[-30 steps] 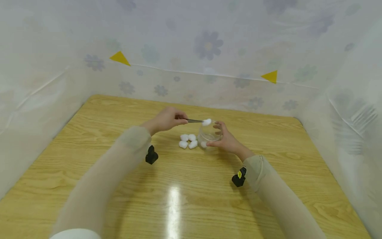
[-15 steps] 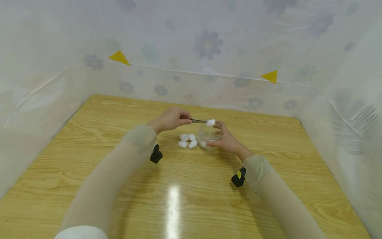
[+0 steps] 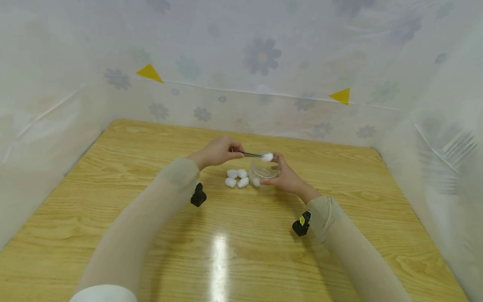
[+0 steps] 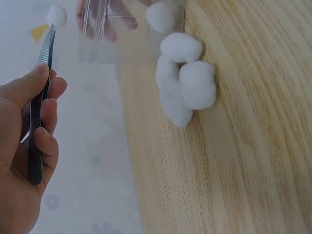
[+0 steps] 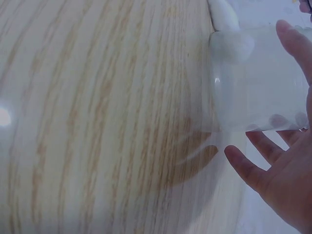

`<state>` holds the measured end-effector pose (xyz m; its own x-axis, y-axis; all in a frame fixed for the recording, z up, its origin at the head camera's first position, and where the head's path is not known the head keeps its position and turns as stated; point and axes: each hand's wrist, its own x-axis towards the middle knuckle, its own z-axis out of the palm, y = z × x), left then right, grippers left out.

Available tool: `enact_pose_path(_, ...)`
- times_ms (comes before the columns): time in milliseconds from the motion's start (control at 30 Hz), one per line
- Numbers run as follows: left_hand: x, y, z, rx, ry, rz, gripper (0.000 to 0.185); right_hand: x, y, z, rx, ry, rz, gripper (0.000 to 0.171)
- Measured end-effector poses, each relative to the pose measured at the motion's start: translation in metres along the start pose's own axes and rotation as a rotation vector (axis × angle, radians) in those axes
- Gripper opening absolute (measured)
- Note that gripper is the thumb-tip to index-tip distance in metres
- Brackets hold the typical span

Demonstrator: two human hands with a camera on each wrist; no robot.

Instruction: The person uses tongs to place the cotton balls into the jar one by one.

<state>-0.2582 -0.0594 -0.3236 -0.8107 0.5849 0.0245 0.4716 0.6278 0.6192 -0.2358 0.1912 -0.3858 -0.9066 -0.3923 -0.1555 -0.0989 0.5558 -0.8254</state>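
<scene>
My left hand (image 3: pixel 222 150) holds a pair of dark metal tweezers (image 4: pixel 36 117), and their tips pinch a white cotton ball (image 3: pixel 267 157) at the mouth of a clear glass jar (image 5: pixel 263 83). My right hand (image 3: pixel 284 174) grips the jar from the right, thumb at the near side and fingers behind. One cotton ball (image 3: pixel 256 182) shows through the glass at the bottom of the jar. Several more cotton balls (image 4: pixel 197 85) sit in a small cluster on the table, just left of the jar.
The wooden table (image 3: pixel 241 243) carries a bright light reflection toward the front. A pale flower-patterned sheet (image 3: pixel 226 54) hangs behind it, with two yellow triangles stuck on. Black wrist cameras (image 3: pixel 198 195) sit under both forearms.
My left hand has shifted right, bringing the tweezers and the cotton ball from the jar's left rim to over its opening, then slightly lower. My right hand and the jar have stayed put.
</scene>
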Motion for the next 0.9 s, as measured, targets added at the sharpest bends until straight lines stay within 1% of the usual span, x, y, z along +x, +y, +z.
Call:
enact_pose_path(333, -0.0002, -0.0005, 0.0025, 0.004, -0.006, 0.018, 0.021, 0.0012, -0.0013, 0.0010, -0.002, 0.001, 0.016, 0.104)
enact_pose_path(600, -0.0007, 0.0000, 0.0043, -0.006, -0.017, -0.007, 0.022, 0.0007, -0.0023, 0.0012, -0.008, -0.001, -0.006, 0.103)
enact_pose_path(900, -0.0009, -0.0020, 0.0051, -0.032, -0.006, -0.021, 0.024, 0.0003, -0.0019, 0.0007, -0.003, 0.002, -0.009, 0.102)
